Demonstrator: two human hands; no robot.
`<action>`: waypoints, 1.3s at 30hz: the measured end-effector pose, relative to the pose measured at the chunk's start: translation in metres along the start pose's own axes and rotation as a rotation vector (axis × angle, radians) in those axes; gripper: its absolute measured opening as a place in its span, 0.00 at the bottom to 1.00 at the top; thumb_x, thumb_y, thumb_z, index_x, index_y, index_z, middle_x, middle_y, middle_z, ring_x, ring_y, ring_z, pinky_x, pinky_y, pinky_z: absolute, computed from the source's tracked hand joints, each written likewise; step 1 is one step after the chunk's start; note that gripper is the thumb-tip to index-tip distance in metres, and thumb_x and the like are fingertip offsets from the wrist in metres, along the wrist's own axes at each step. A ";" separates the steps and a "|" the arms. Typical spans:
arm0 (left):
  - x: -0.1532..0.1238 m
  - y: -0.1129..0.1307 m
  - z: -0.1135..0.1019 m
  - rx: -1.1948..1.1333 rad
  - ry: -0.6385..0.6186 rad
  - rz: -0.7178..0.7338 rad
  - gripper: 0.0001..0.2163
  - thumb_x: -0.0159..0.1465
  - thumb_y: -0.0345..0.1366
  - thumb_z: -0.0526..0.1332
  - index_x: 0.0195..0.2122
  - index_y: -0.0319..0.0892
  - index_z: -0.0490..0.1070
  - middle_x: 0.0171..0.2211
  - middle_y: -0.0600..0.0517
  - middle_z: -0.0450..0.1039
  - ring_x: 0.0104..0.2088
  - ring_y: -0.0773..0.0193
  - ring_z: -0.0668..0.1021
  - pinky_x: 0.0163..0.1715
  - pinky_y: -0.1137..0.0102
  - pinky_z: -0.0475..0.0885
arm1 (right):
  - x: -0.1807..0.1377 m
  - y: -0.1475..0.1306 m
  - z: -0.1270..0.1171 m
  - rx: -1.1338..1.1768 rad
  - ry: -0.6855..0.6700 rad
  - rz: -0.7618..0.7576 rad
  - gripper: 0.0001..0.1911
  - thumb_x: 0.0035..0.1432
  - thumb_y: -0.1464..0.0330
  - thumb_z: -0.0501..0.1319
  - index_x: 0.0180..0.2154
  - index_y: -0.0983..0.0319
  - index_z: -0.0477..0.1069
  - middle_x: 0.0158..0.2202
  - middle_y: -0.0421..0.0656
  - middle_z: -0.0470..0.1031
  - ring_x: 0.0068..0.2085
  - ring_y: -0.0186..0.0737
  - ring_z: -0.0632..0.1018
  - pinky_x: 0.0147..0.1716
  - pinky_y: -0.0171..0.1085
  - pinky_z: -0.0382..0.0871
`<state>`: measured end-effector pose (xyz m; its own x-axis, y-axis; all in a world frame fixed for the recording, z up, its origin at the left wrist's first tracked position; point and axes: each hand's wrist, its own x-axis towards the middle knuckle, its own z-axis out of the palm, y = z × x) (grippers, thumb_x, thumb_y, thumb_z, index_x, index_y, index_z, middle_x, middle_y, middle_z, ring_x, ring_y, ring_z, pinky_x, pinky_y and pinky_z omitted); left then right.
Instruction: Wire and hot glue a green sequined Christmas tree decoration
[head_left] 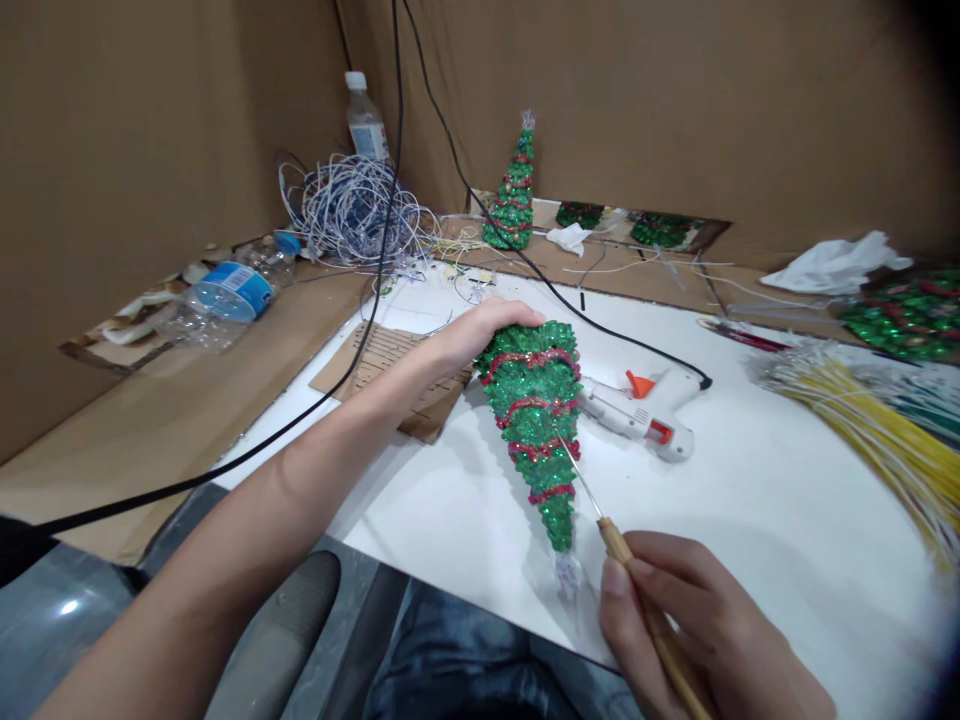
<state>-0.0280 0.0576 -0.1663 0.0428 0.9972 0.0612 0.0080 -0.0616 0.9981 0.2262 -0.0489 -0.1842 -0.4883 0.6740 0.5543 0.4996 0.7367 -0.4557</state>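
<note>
A green sequinned cone tree point(536, 420) with red bead garlands lies tilted above the white board point(750, 500), its tip pointing toward me. My left hand point(480, 335) is closed over the tree's wide base and holds it. My right hand point(697, 630) grips a wooden-handled awl point(645, 600); its thin metal point touches the tree's side near the middle. A white hot glue gun point(637, 415) with an orange nozzle lies just right of the tree.
A finished small tree point(514, 195) stands at the back. A tangle of white wire point(352, 210), two plastic bottles point(225, 295), black cables, a cardboard piece point(390, 375), yellow strands point(885, 430) and green sequin material point(907, 315) surround the board.
</note>
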 end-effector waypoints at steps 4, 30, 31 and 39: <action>0.000 -0.001 -0.001 0.000 -0.003 -0.005 0.10 0.51 0.40 0.60 0.20 0.39 0.69 0.18 0.56 0.67 0.22 0.69 0.68 0.28 0.72 0.65 | -0.001 -0.004 0.003 0.043 0.090 0.052 0.02 0.57 0.72 0.60 0.32 0.59 0.68 0.27 0.41 0.77 0.21 0.30 0.77 0.18 0.26 0.70; 0.000 0.000 -0.001 -0.001 -0.011 0.003 0.10 0.52 0.39 0.59 0.19 0.39 0.68 0.18 0.57 0.66 0.21 0.70 0.67 0.28 0.72 0.66 | 0.004 0.004 -0.004 -0.057 -0.030 -0.100 0.05 0.59 0.73 0.59 0.30 0.62 0.71 0.27 0.42 0.77 0.23 0.28 0.78 0.22 0.21 0.71; 0.000 0.000 -0.001 -0.001 -0.013 -0.001 0.10 0.52 0.40 0.59 0.19 0.39 0.68 0.18 0.57 0.66 0.21 0.70 0.68 0.28 0.72 0.66 | 0.004 0.005 -0.004 -0.068 -0.052 -0.108 0.06 0.59 0.72 0.58 0.30 0.62 0.71 0.27 0.41 0.77 0.23 0.27 0.78 0.22 0.20 0.71; 0.002 -0.003 -0.003 -0.016 -0.032 0.027 0.10 0.52 0.39 0.60 0.19 0.39 0.68 0.18 0.56 0.67 0.22 0.70 0.68 0.29 0.72 0.66 | 0.004 0.007 -0.004 -0.099 -0.057 -0.123 0.07 0.58 0.73 0.59 0.28 0.62 0.72 0.27 0.41 0.78 0.23 0.25 0.78 0.23 0.18 0.70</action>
<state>-0.0305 0.0598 -0.1690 0.0748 0.9933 0.0884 -0.0097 -0.0879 0.9961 0.2311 -0.0412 -0.1824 -0.5885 0.5830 0.5601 0.5004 0.8069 -0.3139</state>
